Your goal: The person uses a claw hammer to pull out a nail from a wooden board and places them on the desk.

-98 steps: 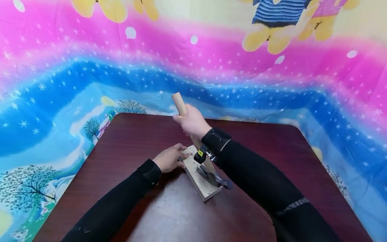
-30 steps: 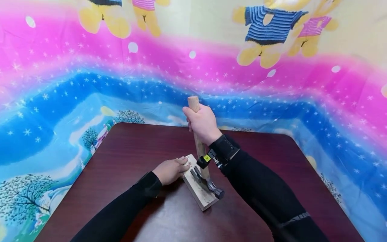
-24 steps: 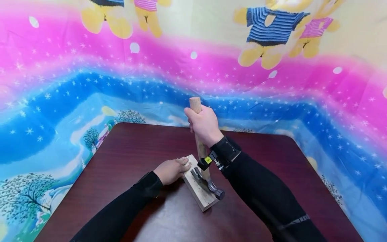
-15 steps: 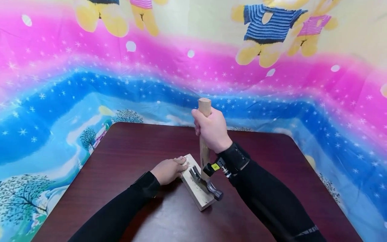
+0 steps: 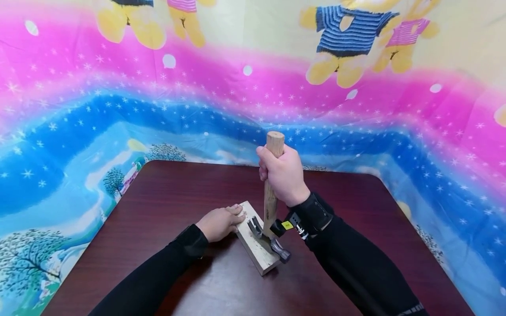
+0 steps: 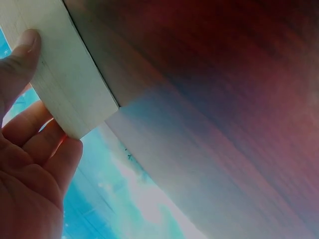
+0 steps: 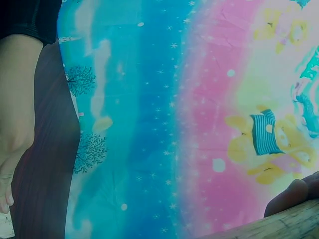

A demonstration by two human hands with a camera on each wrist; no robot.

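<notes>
the hammer (image 5: 270, 204) has swung rightward to nearly upright, seemingly levering on the wooden block (image 5: 256, 252) on the desk (image 5: 340, 197); right grip (image 5: 285, 175) wraps the hammer, left grip (image 5: 218, 223) clasps the block's far end.

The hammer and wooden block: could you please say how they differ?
The hammer stands nearly upright; the block lies on the table. Unlike the block, the hammer has a metal head. The right hand grips the hammer; the left hand, the block. Both show wood.

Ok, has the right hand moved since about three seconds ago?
Yes: in the head view, the right hand has shifted rightward, judged against the table.
</notes>
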